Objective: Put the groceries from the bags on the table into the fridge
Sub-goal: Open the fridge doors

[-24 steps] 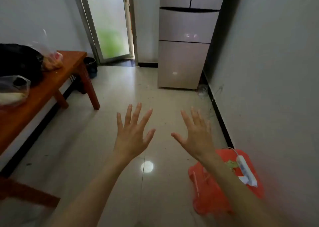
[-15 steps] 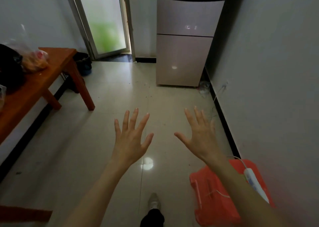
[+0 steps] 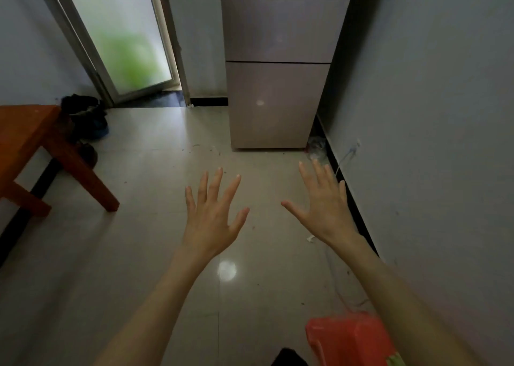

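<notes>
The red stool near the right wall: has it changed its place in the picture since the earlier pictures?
Yes. The red stool sits lower in the picture, farther from the fridge; the camera moved.

Tiled floor (image 3: pixel 155 254) bears wooden table (image 3: pixel 25 132), fridge (image 3: pixel 278 104), red stool (image 3: pixel 350 338).

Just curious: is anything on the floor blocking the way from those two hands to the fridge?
Nothing visible does: bare floor lies between the left hand, right hand and the closed fridge.

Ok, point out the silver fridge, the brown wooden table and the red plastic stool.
Silver fridge (image 3: pixel 278 104): head view, lower door panel.
Brown wooden table (image 3: pixel 25 126): head view, bare tabletop corner.
Red plastic stool (image 3: pixel 347 338): head view, top surface.
</notes>
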Motion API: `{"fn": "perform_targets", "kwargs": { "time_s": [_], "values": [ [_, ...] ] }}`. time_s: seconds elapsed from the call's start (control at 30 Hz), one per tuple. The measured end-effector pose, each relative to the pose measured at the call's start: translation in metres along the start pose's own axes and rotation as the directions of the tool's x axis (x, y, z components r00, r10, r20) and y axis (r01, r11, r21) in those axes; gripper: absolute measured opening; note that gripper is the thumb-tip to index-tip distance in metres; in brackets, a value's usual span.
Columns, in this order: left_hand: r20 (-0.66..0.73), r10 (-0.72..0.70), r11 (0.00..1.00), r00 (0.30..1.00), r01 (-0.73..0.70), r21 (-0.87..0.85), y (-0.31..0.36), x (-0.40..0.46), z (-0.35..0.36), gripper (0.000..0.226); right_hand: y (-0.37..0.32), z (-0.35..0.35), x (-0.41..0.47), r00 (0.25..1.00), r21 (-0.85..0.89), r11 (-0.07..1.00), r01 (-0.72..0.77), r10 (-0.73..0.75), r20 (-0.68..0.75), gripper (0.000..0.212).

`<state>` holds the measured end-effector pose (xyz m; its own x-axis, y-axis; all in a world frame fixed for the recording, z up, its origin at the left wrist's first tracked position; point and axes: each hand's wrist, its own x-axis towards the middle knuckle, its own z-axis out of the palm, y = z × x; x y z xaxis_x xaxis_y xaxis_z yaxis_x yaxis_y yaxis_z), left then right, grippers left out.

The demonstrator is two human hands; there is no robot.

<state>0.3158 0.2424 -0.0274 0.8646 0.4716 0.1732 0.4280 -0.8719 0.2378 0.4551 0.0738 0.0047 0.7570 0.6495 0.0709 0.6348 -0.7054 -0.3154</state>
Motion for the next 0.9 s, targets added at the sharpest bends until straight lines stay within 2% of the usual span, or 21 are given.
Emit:
{"fn": "perform_targets", "kwargs": {
  "time_s": [0.17,0.43,0.6,0.9],
  "values": [
    [0.041,-0.006,1.0,0.999,0.006,0.009,-0.01,0.082,0.018,0.077,0.016,0.004,0.084,1.0,0.014,1.0,0.018,-0.018,0.013,0.085],
    [-0.003,-0.032,0.998,0.999,0.032,0.052,-0.003,0.26,0.031,0.071,0.058,-0.013,0.263,0.997,0.021,0.997,0.071,-0.07,-0.018,0.083],
    [-0.034,-0.006,0.999,0.999,0.008,0.05,0.003,0.356,0.03,0.076,0.079,-0.029,0.359,0.996,0.034,0.997,0.074,-0.073,-0.052,0.082],
    [0.057,-0.041,0.999,0.998,0.039,0.037,-0.018,0.5,0.071,0.077,0.105,-0.023,0.502,0.996,0.018,0.996,0.088,-0.087,-0.029,0.08]
  ]
}}
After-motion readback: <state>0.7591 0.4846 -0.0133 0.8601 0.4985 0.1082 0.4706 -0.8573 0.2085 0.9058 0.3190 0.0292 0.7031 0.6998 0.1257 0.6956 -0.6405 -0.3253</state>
